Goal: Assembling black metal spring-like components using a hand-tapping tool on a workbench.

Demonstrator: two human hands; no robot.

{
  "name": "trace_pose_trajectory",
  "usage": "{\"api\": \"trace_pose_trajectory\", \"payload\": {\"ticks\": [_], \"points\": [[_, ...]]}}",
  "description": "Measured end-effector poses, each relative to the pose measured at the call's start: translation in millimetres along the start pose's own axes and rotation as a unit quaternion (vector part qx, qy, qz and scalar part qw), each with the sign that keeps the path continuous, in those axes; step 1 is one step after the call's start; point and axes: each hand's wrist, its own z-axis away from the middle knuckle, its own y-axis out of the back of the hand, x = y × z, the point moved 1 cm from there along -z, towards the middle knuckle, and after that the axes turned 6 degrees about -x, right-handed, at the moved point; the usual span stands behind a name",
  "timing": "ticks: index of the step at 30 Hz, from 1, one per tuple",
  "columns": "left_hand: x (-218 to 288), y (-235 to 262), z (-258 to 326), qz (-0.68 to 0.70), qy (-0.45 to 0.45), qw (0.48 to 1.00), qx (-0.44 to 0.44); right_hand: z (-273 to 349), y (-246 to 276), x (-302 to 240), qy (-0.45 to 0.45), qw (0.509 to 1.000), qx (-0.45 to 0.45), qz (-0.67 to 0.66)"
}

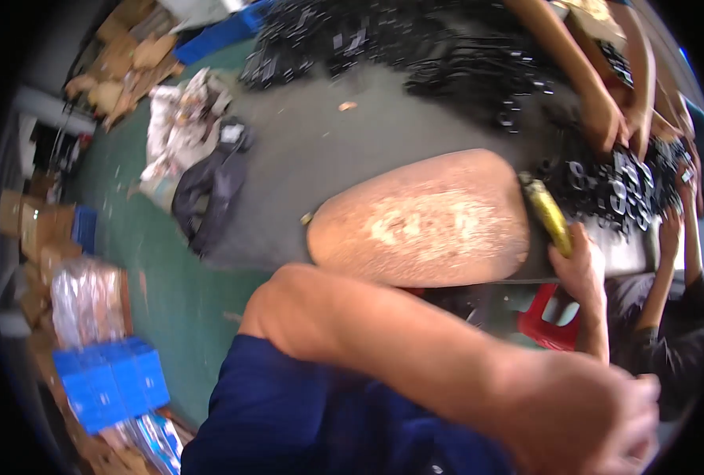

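From where I stand, I see the person's right hand (580, 265) with its fingers closed around a yellow tool (552, 218). The tool is tilted, its upper end pointing away from the person and a little to the left. It is just beside the right end of a large wooden board (423, 226), with a narrow gap between the two. The board lies flat on the dark grey table (288, 150), close to the near edge; it has a rounded outline, and its middle is pale and rough.

The left hand (605, 416) is at the lower right, because the bare left forearm (399, 324) crosses in front of the body. This hand is blurred; its fingers look bent, but I cannot tell whether they grip something.

To the right of the tool there is a heap of black pieces with rings (617, 186), and a co-worker's hands (617, 131) are reaching into it. A bigger black pile (383, 39) covers the far side of the table. At the left end of the table lies a dark cloth (213, 190). Below the table edge, near the right hand, I notice a red plastic stool (548, 321).
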Motion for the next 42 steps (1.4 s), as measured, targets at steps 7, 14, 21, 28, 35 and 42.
{"api": "trace_pose_trajectory", "payload": {"ticks": [7,14,21,28,35,42], "points": [[-37.3,-14.6,73.9,-0.017,0.114,0.966,-0.233,-4.7,-2.7,4.8,0.022,0.999,0.006,-0.040],[-150.1,9.7,117.9,0.025,0.439,0.879,-0.182,-8.0,15.9,16.3,-0.045,0.979,-0.107,-0.166],[-213.4,48.0,152.5,0.126,0.715,0.684,0.068,10.8,-4.9,36.8,-0.094,0.892,-0.142,-0.419],[-217.9,121.1,214.4,0.082,0.711,0.510,0.476,10.2,8.8,25.4,-0.137,0.866,-0.122,-0.465],[-271.4,90.4,190.7,0.137,0.625,0.466,0.611,10.7,-1.6,33.3,-0.143,0.877,-0.097,-0.448],[-290.3,116.0,214.4,-0.011,0.624,0.480,0.616,10.9,-2.8,25.8,-0.148,0.884,-0.094,-0.433]]}}
